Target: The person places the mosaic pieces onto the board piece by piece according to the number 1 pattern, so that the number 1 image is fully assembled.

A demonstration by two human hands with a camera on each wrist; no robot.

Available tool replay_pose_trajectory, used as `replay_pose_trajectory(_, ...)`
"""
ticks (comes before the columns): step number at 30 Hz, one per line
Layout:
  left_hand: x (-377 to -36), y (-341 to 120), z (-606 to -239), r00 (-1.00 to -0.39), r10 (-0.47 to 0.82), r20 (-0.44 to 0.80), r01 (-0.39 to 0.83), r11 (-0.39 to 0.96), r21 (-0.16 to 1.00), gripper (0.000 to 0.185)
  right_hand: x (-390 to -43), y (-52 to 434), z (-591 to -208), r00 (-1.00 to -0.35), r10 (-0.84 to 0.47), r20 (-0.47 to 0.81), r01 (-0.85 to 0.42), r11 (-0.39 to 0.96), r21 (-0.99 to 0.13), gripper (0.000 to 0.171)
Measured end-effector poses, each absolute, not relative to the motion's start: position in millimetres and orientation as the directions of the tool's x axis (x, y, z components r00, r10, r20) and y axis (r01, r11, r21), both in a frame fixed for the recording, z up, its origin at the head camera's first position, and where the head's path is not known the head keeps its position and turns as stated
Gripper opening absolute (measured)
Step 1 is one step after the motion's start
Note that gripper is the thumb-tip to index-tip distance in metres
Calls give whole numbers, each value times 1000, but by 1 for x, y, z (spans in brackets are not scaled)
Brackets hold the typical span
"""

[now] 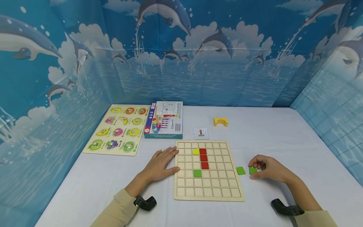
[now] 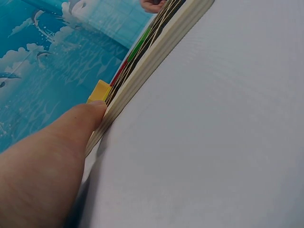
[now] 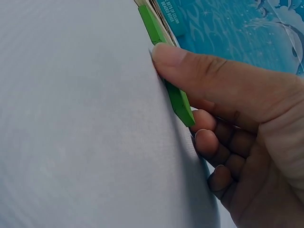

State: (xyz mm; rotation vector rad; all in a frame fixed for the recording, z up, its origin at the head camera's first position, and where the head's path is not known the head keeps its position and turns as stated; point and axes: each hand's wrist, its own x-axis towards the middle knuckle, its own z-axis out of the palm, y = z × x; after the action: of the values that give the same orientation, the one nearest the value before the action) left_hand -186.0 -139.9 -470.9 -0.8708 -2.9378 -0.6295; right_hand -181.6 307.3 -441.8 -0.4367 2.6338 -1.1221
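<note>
A wooden grid board [image 1: 221,190] lies flat on the white table. Three red tiles [image 1: 203,158] form a column on it, with a yellow tile [image 1: 196,151] beside the top one and a green tile [image 1: 197,173] lower left. My left hand [image 1: 160,165] rests at the board's left edge, thumb and fingers spread and fingertips at the rim. To the right of the board, my right hand [image 1: 269,170] pinches a green square tile [image 3: 180,105] between thumb and fingers, low over the table. Another green tile [image 1: 240,171] lies between that hand and the board.
Behind the board lies a small pattern card [image 1: 201,133], with a yellow arch block [image 1: 220,122] farther back to the right. At the back left are a toy box [image 1: 163,136] and a fruit puzzle board [image 1: 113,152]. A dolphin-print curtain [image 1: 175,78] surrounds the table [image 1: 269,132].
</note>
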Motion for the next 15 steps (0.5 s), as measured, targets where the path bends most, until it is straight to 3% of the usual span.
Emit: replay_pose_trajectory(15,-185,-140,-469,-835,531,145,543,751,376,73,-181,305,-444,-938,-335,-88,-176,678,-714,33)
